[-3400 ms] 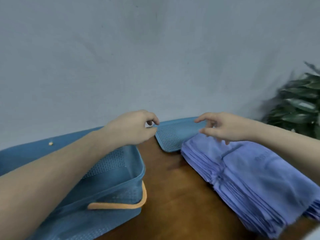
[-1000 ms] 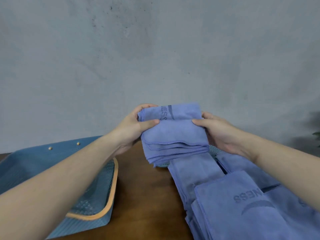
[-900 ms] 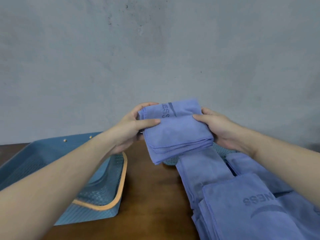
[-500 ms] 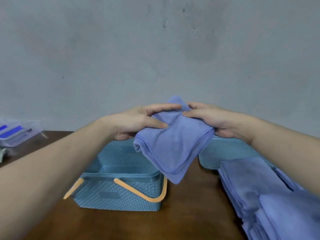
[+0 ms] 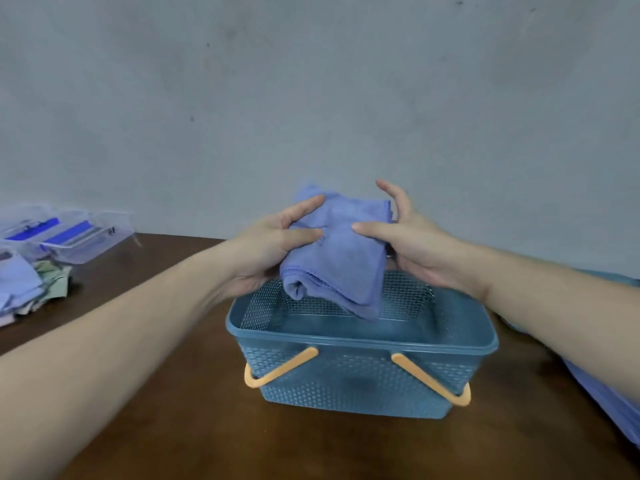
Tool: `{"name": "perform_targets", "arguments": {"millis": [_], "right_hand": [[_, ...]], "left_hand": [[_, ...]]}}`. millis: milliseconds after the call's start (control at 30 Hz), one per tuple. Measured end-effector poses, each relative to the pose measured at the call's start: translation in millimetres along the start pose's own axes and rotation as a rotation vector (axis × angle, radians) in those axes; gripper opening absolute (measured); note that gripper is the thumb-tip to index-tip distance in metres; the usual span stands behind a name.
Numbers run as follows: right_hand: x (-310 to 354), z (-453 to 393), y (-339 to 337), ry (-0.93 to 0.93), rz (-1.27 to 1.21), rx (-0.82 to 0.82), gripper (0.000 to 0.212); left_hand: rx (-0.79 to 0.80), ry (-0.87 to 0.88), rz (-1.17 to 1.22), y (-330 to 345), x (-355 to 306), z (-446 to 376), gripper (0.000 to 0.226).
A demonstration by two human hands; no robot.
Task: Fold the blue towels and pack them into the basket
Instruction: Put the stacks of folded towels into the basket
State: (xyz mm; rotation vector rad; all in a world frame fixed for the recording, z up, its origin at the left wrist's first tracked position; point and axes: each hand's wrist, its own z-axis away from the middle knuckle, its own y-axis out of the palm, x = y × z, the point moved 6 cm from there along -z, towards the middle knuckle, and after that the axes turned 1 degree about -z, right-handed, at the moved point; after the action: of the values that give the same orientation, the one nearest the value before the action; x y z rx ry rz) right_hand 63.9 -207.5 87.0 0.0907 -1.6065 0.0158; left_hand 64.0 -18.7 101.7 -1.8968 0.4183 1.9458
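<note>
A folded blue towel [image 5: 341, 258] hangs in the air just above the open blue mesh basket [image 5: 363, 344], its lower corner dipping below the rim. My left hand [image 5: 270, 251] grips the towel's left side between thumb and fingers. My right hand [image 5: 408, 237] holds the right side, thumb pressing the front, fingers behind. The basket has orange handles [image 5: 280, 372] folded down on its front wall, and nothing shows on its floor. The edge of the blue towel pile [image 5: 616, 407] shows at far right.
The basket stands on a brown wooden table [image 5: 214, 427] against a grey wall. At far left lie clear plastic boxes [image 5: 65, 233] with blue contents and a heap of pale cloths [image 5: 24, 289].
I lifted a folded towel from the pile on the right and carried it left. It now hangs over the basket, which has come to the centre of view, and my right fingers have spread.
</note>
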Motion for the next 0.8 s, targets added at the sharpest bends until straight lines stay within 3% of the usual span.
{"name": "perform_targets", "arguments": {"millis": [100, 233, 300, 433, 600, 700, 800], "right_hand": [[-14.2, -11.6, 7.6, -0.028, 0.172, -0.035, 0.058], [-33.8, -12.4, 16.7, 0.115, 0.420, 0.075, 0.032], [-49.7, -8.9, 23.4, 0.267, 0.521, 0.153, 0.028], [-80.3, -15.1, 36.9, 0.445, 0.548, 0.250, 0.036], [-107.2, -26.2, 41.5, 0.537, 0.467, 0.334, 0.036], [-121.1, -33.9, 35.1, 0.580, 0.518, 0.388, 0.037], [-133.8, -38.6, 33.3, 0.596, 0.541, 0.475, 0.041]], "left_hand": [[0.051, -0.028, -0.287, -21.3, 16.5, -7.9, 0.055], [0.229, -0.090, -0.991, -30.3, 25.1, -13.4, 0.061], [0.338, -0.089, -1.269, -24.8, 25.2, -15.3, 0.065], [0.543, -0.055, -1.780, -13.7, 29.9, -25.6, 0.051], [0.745, -0.077, -1.957, -18.9, 55.4, -49.4, 0.040], [0.800, -0.007, -2.050, -18.2, 71.0, -61.3, 0.010], [0.861, 0.089, -2.148, -17.2, 79.5, -69.5, 0.018]]}}
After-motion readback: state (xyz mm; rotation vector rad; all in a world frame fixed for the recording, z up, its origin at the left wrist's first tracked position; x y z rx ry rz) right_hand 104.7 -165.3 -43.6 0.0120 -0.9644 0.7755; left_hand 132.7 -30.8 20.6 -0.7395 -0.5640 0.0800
